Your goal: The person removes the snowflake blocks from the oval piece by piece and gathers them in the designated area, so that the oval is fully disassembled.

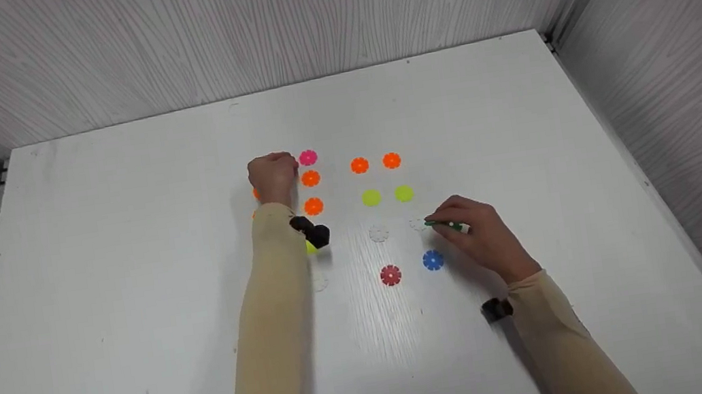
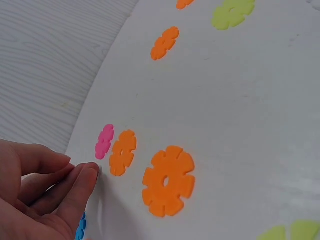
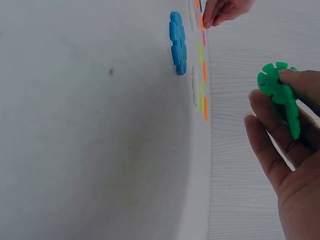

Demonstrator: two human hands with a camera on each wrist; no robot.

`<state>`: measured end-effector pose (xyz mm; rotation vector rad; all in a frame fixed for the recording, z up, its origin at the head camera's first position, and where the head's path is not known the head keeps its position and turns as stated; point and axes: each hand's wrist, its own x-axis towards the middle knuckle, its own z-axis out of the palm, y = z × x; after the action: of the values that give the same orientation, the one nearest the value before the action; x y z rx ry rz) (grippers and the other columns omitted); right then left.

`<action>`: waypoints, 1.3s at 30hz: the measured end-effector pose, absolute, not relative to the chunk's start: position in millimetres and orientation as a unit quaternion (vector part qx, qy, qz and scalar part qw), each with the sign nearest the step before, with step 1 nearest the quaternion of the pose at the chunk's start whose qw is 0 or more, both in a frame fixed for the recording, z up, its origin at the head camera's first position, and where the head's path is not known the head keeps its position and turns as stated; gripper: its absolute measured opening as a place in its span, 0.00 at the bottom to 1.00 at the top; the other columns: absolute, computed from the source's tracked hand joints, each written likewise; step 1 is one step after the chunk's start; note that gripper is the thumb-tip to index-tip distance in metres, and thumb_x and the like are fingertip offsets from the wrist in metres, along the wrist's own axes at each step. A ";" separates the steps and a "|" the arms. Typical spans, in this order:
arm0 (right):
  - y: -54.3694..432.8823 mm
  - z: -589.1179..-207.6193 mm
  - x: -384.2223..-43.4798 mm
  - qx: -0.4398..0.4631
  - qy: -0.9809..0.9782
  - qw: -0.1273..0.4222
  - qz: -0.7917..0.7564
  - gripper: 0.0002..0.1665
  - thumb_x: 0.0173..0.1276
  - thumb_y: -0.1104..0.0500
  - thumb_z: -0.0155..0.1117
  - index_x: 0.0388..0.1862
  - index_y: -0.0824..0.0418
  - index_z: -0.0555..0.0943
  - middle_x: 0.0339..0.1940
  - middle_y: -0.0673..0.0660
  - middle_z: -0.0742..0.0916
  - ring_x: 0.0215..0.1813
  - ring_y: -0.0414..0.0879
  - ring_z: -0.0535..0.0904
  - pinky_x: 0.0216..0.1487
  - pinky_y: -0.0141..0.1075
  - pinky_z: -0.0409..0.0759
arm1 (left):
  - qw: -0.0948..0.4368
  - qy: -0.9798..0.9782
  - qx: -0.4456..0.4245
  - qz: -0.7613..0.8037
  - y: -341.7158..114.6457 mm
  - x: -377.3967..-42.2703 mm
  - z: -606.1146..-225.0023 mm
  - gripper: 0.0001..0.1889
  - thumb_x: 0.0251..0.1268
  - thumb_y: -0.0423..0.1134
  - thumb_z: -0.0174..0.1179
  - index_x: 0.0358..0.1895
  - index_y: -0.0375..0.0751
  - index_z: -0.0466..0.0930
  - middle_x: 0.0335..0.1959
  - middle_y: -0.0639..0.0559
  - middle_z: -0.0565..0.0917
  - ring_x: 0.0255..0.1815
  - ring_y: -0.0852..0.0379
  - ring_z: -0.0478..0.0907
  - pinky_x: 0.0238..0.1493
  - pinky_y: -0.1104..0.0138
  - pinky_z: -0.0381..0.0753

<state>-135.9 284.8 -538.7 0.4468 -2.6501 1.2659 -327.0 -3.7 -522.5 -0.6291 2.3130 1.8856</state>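
Note:
My left hand [image 1: 274, 175] is at the far left of the discs, fingers bunched and fingertips low at the table beside a pink slotted disc [image 2: 104, 142]. Whether those fingertips pinch anything I cannot tell. A blue disc [image 2: 81, 227] shows partly from under this hand, and an orange disc [image 2: 168, 181] lies to its right. Between thumb and fingers, my right hand [image 1: 483, 233] pinches green slotted discs [image 3: 272, 82], one face-on and another edge-on. It is raised above the table, beside a clear white disc [image 1: 418, 224] and a blue disc [image 1: 433, 260].
Slotted discs lie in rows on the white table [image 1: 130, 290]: orange [image 1: 360, 165], yellow-green [image 1: 371, 197], clear white [image 1: 379, 233] and red [image 1: 391, 275]. My left forearm partly covers another yellow disc [image 1: 311, 246]. Wood-grain panels [image 1: 271, 22] border the table's back and sides.

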 end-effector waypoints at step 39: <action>236.5 -484.8 -119.6 0.198 -0.834 0.026 0.514 0.03 0.69 0.67 0.64 0.39 0.64 0.83 0.36 0.54 0.84 0.38 0.45 0.78 0.44 0.35 0.82 | 0.135 0.621 0.143 0.759 37.0 -148.7 -532.1 0.10 0.63 0.27 0.65 0.46 0.29 0.83 0.40 0.40 0.85 0.40 0.45 0.84 0.46 0.57 0.85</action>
<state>-119.6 236.5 -484.8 0.6107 -2.5787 1.5897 -148.7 37.0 -532.1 0.4141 1.7993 2.1977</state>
